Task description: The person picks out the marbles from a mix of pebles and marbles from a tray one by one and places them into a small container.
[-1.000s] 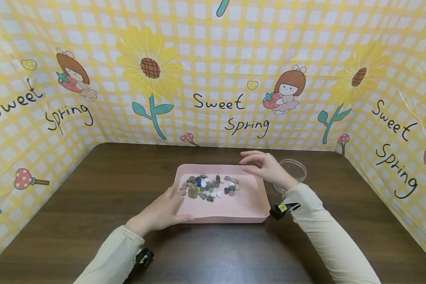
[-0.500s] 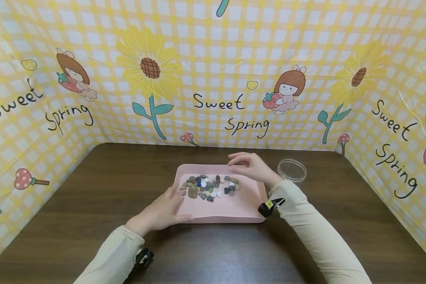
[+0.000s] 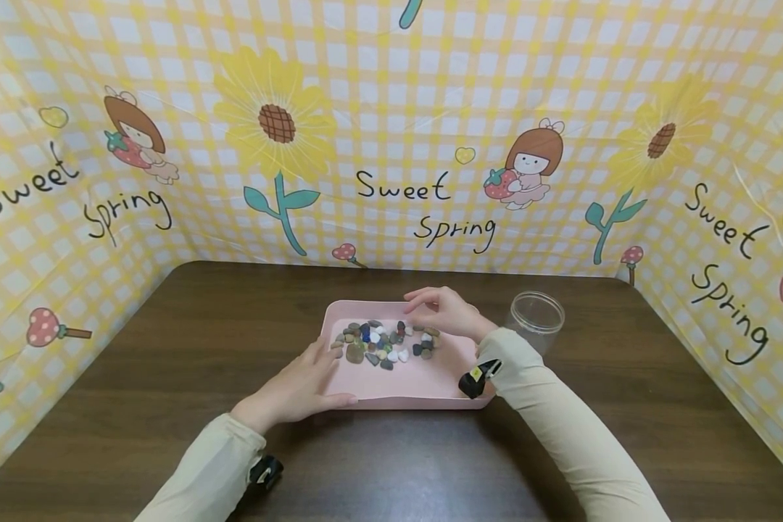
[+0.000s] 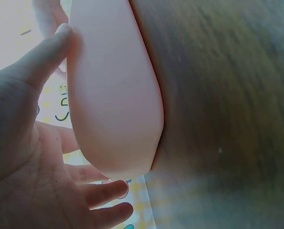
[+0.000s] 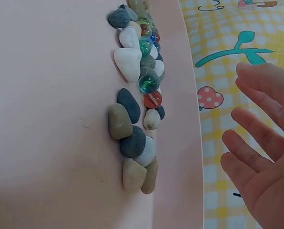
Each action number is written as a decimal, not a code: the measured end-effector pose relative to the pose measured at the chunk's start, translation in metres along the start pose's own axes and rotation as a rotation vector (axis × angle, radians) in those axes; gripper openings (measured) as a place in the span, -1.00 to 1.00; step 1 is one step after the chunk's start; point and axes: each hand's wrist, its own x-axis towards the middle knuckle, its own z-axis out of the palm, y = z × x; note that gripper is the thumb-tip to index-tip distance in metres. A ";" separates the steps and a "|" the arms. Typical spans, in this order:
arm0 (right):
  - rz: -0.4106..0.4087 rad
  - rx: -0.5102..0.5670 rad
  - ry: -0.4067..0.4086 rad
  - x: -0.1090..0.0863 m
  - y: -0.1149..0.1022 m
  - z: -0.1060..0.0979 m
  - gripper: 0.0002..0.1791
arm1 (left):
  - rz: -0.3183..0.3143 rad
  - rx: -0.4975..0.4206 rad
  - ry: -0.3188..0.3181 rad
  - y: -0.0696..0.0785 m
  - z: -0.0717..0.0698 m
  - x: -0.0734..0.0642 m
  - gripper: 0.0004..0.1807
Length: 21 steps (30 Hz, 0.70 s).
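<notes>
Pebbles [image 3: 354, 354] in grey, white and tan lie in a pink tray [image 3: 417, 383]. Glass marbles [image 5: 148, 82] in green, red and blue show among them in the right wrist view. My left hand [image 3: 293, 384] rests at the tray's front left corner, thumb [image 4: 61, 40] on the front rim. Its other fingers are spread along the left side. Above the right part of the tray hangs my right hand [image 3: 449, 312], fingers parted and loosely bent with nothing between them. Beneath it, a smaller group of pebbles [image 5: 133, 143] sits right of the main cluster.
A clear jar [image 3: 536, 319] without a lid stands behind my right wrist, partly hidden by the sleeve. The dark wooden table [image 3: 391, 464] is bordered on the sides shown by a yellow checked cloth [image 3: 391, 130].
My right hand has moved left and slightly down, from near the jar to over the tray's pebbles. More of the jar now shows. The left hand and the pebbles stay put.
</notes>
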 end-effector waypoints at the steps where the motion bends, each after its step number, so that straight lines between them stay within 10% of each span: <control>1: 0.001 -0.005 -0.005 0.001 0.000 0.001 -0.74 | -0.001 0.000 0.000 0.000 0.000 0.000 -0.03; 21: 0.029 -0.038 -0.135 0.012 0.019 0.020 -0.82 | 0.018 -0.014 0.022 -0.001 0.001 -0.001 -0.05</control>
